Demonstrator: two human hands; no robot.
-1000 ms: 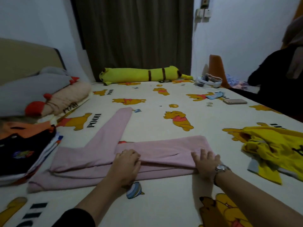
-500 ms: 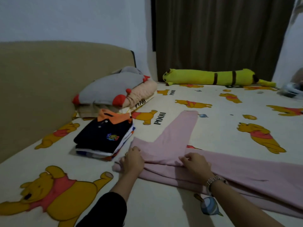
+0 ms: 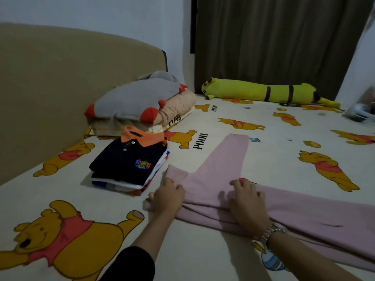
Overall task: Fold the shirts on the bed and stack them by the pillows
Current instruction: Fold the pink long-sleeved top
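Left hand (image 3: 169,196) rests on the near-left end of the pink shirt (image 3: 219,173), fingers bent over the folded edge; whether they pinch the cloth or only press it flat cannot be told from the head view. Right hand (image 3: 248,202) lies palm-down on the same shirt, just beside the point where one sleeve (image 3: 233,151) branches away, fingers spread and pressing the layers to the bed (image 3: 203,250). A metal wristwatch (image 3: 271,233) sits on the right wrist. The pink shirt lies lengthwise across the near part of the bed, partly folded, its body running off to the right and one sleeve angled up toward the far side. Judged from its drape and soft creases, the fabric is light, limp and non-slippery; it should hold no shape unsupported and should shift if dragged by one layer. Recommended hold: pinch all layers together at the folded edge, or take the sleeve near its cuff and lay it across the body. A stack of folded shirts (image 3: 129,165), topped by a dark polo with an orange collar, stands just left of the pink shirt and just in front of the pillows (image 3: 140,102). Legible writing: "POOH" printed on the bed sheet. The polo's chest emblem (image 3: 142,164) is too small to read.
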